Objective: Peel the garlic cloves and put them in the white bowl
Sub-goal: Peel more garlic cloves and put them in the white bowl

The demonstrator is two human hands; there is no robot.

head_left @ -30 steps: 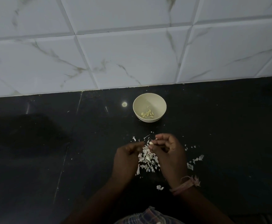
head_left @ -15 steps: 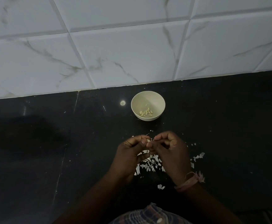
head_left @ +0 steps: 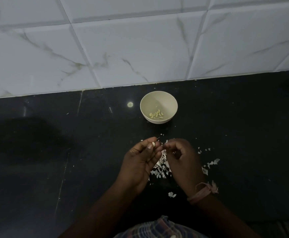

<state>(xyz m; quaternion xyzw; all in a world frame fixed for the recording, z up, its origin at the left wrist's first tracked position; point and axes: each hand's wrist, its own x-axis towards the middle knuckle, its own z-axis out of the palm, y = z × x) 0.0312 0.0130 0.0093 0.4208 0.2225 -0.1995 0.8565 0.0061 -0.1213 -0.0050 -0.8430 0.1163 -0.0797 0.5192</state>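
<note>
You're pinching the small pale peeled garlic clove (head_left: 153,144) in your left hand (head_left: 140,162), right hand (head_left: 183,158) loosely curled beside it, and the round white bowl (head_left: 171,100) is sitting straight ahead, slightly right, on the black worktop (head_left: 37,169).

The wall (head_left: 140,48) behind was covered with large white tiles that had thin grey marble veins, and pale grout lines ran between them. Below it lay the bench (head_left: 37,169), a black polished stone surface with a few faint seams. The light was dim. One small round bright spot (head_left: 130,104) was reflected on the stone close to the wall.
</note>
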